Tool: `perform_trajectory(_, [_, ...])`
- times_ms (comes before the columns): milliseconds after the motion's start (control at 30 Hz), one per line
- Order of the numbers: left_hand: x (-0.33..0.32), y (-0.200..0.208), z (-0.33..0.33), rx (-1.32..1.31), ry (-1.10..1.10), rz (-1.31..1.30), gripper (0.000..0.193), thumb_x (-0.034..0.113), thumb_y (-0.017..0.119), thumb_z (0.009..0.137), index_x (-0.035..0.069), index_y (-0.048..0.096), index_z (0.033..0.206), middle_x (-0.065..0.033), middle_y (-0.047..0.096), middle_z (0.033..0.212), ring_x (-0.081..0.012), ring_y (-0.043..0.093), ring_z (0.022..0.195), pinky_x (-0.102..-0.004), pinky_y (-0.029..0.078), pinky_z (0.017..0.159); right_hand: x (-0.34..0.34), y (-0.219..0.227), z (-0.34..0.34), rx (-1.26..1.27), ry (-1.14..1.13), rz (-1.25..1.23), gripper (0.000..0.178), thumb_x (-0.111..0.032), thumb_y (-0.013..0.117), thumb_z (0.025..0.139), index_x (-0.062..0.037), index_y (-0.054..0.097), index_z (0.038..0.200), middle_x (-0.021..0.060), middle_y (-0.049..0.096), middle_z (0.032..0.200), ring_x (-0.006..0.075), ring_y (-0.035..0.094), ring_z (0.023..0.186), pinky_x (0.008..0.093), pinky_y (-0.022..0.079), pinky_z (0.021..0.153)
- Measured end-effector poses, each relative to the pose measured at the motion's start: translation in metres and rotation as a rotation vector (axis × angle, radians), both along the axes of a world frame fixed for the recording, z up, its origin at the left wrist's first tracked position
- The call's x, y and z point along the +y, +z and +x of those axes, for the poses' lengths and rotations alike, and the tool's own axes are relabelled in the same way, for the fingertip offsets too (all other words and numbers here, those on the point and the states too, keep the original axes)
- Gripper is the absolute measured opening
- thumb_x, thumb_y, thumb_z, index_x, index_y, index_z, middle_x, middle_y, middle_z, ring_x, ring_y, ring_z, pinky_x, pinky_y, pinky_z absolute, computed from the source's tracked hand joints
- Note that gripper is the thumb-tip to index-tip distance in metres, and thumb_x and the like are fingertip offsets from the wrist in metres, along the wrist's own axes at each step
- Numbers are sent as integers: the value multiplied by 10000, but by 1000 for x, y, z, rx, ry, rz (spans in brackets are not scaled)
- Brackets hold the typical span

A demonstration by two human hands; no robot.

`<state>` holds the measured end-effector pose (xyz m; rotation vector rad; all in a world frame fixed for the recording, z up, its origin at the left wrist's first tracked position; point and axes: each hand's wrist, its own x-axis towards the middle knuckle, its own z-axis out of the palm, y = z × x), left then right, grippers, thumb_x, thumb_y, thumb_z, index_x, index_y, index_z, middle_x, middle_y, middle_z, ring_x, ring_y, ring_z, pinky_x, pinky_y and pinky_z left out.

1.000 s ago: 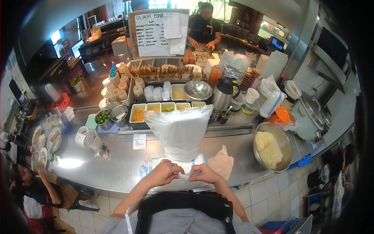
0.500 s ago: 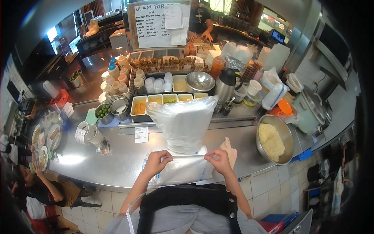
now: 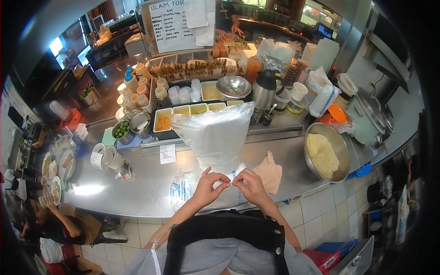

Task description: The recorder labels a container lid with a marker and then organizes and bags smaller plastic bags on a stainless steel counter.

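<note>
A large white translucent plastic bag (image 3: 211, 137) stands upright, wide at the top, on the steel counter in front of me. Close before its base, my left hand (image 3: 208, 187) and my right hand (image 3: 251, 185) meet, each with thumb and fingertips pinched. Between them they hold a thin plastic bag (image 3: 234, 198), bunched at the fingertips; its lower part is mostly hidden by the hands and hard to see. Left of my left hand lies flat clear plastic with blue print (image 3: 182, 187). A pink cloth (image 3: 268, 172) rests right of my right hand.
A steel bowl of pale noodles (image 3: 323, 156) sits at the right. White tubs (image 3: 105, 156) and a paper slip (image 3: 167, 154) lie left. Behind are food trays (image 3: 163, 120), a small steel bowl (image 3: 233, 87), a thermos jug (image 3: 266, 89) and squeeze bottles (image 3: 131, 85). Other people work nearby.
My hands have come together from well apart, and the plastic edge stretched between them is now gathered. The blue-printed plastic and more of the pink cloth have come into sight.
</note>
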<state>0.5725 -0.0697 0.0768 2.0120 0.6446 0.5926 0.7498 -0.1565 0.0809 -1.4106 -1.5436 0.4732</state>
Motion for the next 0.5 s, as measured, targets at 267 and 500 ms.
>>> perform_trajectory(267, [-14, 3, 4, -100, 19, 40, 147, 135, 709, 797, 90, 653, 925, -14, 661, 785, -157, 640, 813, -499, 236, 1097, -9, 3, 4, 29, 20, -151, 141, -122, 647, 831, -8, 599, 764, 99, 576, 671, 244, 552, 630, 339, 429, 598])
perform_trajectory(500, [-12, -7, 2, -164, -19, 20, 146, 128, 663, 828, 105, 640, 970, -26, 636, 741, -178, 626, 754, -484, 244, 1098, -11, -7, -3, 155, 57, -83, 123, -91, 638, 837, -3, 595, 762, 102, 574, 681, 223, 557, 624, 306, 422, 573])
